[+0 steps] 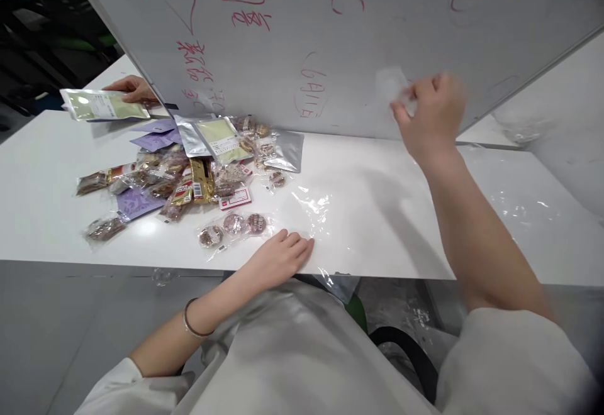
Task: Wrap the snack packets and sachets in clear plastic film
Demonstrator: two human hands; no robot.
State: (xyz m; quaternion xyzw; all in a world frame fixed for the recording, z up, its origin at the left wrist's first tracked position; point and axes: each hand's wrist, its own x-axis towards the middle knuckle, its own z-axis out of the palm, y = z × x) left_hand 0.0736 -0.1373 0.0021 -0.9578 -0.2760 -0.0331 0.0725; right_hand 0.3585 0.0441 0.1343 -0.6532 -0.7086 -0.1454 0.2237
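Note:
My right hand (431, 116) is raised in front of the whiteboard, slightly blurred. Its thumb and fingers pinch a small whitish, see-through piece (391, 85); I cannot make out whether it is film or paper. My left hand (285, 254) rests at the table's front edge with its fingers curled together on a clear plastic bag (314, 210). Just left of that hand lies a clear strip of round wrapped snacks (233, 223). Behind it is a pile of packets, with a gold packet (202, 179), a silver and green pouch (224, 140) and purple packets (139, 201).
A whiteboard (349, 31) with red writing stands across the back of the white table (363, 214). Past its left edge, another person's hand (134, 90) holds a green pouch (106, 105). Clear plastic (528, 204) lies at the right, and a chair (408, 352) is below.

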